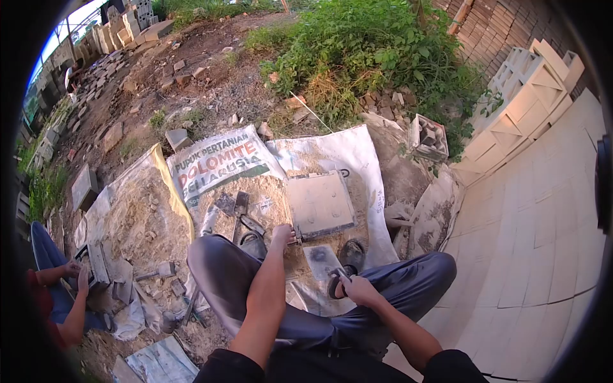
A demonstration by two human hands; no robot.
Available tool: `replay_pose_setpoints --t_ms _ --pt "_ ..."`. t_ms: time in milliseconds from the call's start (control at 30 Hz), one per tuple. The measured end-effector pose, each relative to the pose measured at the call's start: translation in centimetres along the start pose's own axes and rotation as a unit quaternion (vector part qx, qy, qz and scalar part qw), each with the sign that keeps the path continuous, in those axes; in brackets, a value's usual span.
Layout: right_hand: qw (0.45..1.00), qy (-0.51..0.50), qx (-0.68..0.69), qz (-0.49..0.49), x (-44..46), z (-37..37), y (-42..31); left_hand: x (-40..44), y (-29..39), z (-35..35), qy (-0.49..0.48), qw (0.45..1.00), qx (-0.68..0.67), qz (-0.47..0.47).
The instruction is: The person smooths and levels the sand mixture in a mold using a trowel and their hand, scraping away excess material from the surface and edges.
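Note:
A square mould [321, 203] with a dark rim lies before me on a white sack, its top covered by a smooth, pale, level layer with a few faint round marks. My left hand [284, 235] is at the mould's near left corner, its fingers curled against the edge. My right hand [361, 291] grips the handle of a flat rectangular trowel [324, 260]. The trowel's metal blade, darkly smudged, is just below the mould, between my sandalled feet. Left of the mould lie small dark flat tools [231, 203] on the powder.
A pile of pale powder [142, 214] lies on sacking to the left. Beyond it another person [60, 287] sits with hands at a dark mould. A hammer [165, 269] rests nearby. Pale cast blocks [523, 108] are stacked at the right, beside a wooden box [429, 137] of rubble.

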State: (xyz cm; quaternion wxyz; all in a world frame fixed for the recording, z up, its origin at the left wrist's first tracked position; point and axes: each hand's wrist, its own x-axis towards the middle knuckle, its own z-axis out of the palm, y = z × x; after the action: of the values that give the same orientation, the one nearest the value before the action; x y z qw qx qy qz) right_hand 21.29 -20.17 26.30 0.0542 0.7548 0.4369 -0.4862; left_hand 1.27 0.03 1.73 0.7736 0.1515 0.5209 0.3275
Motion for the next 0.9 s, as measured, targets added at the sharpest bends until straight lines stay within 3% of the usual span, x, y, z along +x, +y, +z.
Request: replay_pose_setpoints --t_ms 67,167,233,367,467,600,767,900 --pt "0.999 -0.030 0.017 0.030 -0.3 -0.9 -0.9 -2.1 0.8 0.7 0.030 0.998 0.035 0.035" --pt "0.976 0.174 0.087 -0.102 2.2 -1.4 -3.6 -2.7 0.9 0.1 0.045 0.993 0.094 0.052" --pt "0.942 0.279 0.064 -0.177 8.7 -1.9 -6.6 -3.1 1.0 -0.6 0.070 0.994 0.080 0.036" --pt "0.950 0.262 0.004 -0.173 18.2 -2.2 -13.2 -4.5 1.9 0.1 0.101 0.989 0.106 0.013" --pt "0.965 0.211 -0.016 -0.154 19.1 -0.5 -14.7 -4.1 2.4 0.4 0.105 0.993 0.059 0.017" --pt "0.980 0.146 -0.030 -0.129 14.3 1.4 -11.2 -2.6 1.5 0.0 0.126 0.990 0.047 0.036" --pt "0.983 0.161 -0.008 -0.090 10.5 5.8 -2.9 -3.0 0.9 0.0 0.123 0.991 0.039 0.021" --pt "0.991 0.114 -0.025 -0.063 5.9 5.6 -0.1 -3.6 1.9 1.4 0.112 0.993 0.023 0.031"
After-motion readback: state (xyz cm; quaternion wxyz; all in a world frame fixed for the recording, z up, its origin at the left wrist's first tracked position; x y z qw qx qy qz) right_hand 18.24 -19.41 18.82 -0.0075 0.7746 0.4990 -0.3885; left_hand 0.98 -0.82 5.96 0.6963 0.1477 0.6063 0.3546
